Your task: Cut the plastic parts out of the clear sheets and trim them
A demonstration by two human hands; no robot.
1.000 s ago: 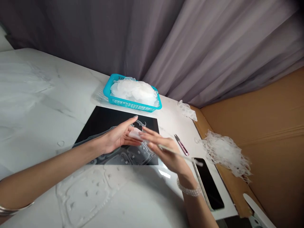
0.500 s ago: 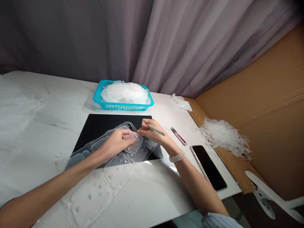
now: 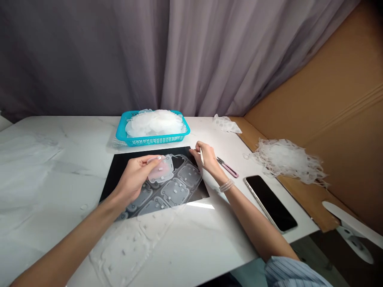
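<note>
Many clear plastic pieces [image 3: 154,123] heaped in turquoise basket [image 3: 152,140].

left hand [image 3: 134,179] raised over the work surface at centre, palm turned inward, fingers curled in a closed grip, fingertips [image 3: 155,158] directed to the right. left forearm [image 3: 72,239] enters diagonally from lower left, wrist slightly bent. right hand [image 3: 208,159] positioned further forward and to the right, thumb and fingers pinched together, also gripping — right wrist [image 3: 223,179] angled, right forearm [image 3: 254,223] extending up from lower right. hands apart, not in contact.
</note>
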